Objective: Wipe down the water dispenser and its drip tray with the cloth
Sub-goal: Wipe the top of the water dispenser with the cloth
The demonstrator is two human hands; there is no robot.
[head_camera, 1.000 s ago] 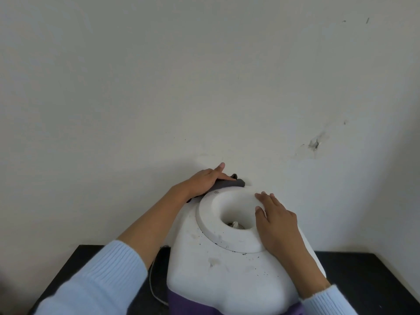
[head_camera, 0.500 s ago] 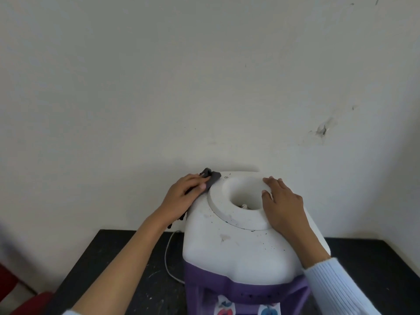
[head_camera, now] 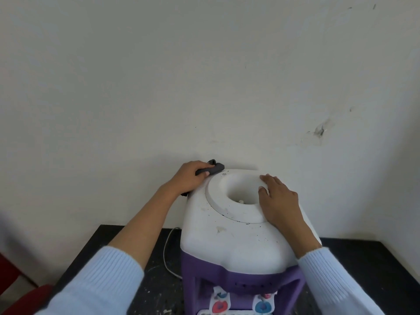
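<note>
A white and purple water dispenser (head_camera: 236, 242) stands on a black table against the wall, its round bottle socket (head_camera: 241, 189) uppermost. My left hand (head_camera: 189, 177) grips a dark grey cloth (head_camera: 212, 169) at the dispenser's back left top corner. My right hand (head_camera: 278, 200) lies flat on the right rim of the socket, fingers straight. Red and blue taps (head_camera: 241, 306) show at the bottom of the front. The drip tray is out of view.
The black table (head_camera: 363, 264) is speckled with pale marks. A white power cord (head_camera: 168, 253) loops down behind the dispenser's left side. A red object (head_camera: 25, 298) sits at the lower left. The white wall (head_camera: 204, 87) stands right behind the dispenser.
My left hand has slid the cloth from the socket's back rim to the back left corner. The view has pulled back and down, showing the taps. My right hand has stayed put.
</note>
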